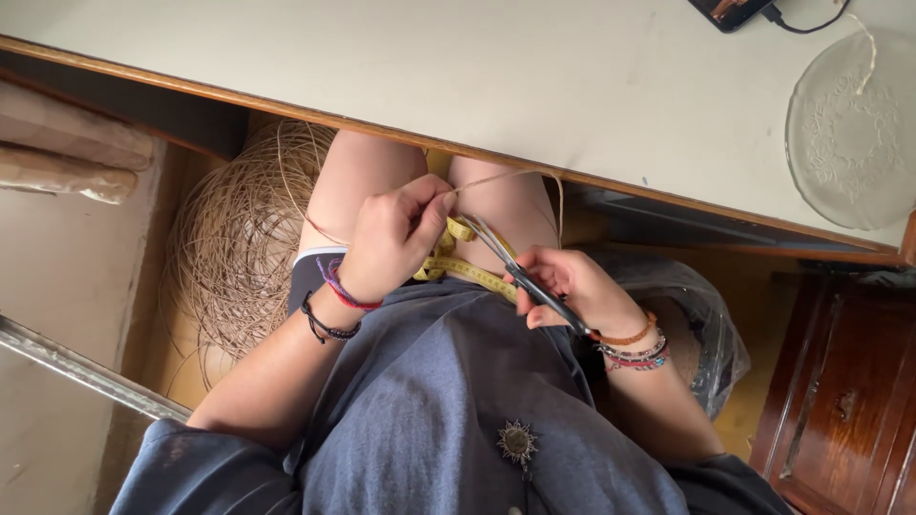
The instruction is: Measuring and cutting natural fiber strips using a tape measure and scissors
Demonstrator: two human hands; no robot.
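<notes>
Two hands: both work low over the lap, beneath the table edge [401, 133]; the seated pose keeps strand and blades close to the body
Left hand [391, 238]: fingers pinched together on a thin tan strand [501, 177]; holding it up and taut, it seems, so the blades can meet it cleanly
Strand: runs from the pinch rightward under the table edge, then loops down; the far end is too thin to follow
Right hand [572, 286]: closed around the handles of the scissors [520, 272]; blades point up and left toward the pinch, slightly parted, tips just below the strand; whether they touch it I cannot tell
Tape measure [468, 270]: yellow, draped across the lap between the hands; likely kept there for reach
Coil of fibre [239, 238]: loose tan heap on the floor beside the left leg, near enough to draw from
Glass plate [849, 129]: clear, patterned, on the tabletop at the right, well apart from the hands
Plastic bag [701, 315]: clear, crumpled, beside the right forearm
</notes>
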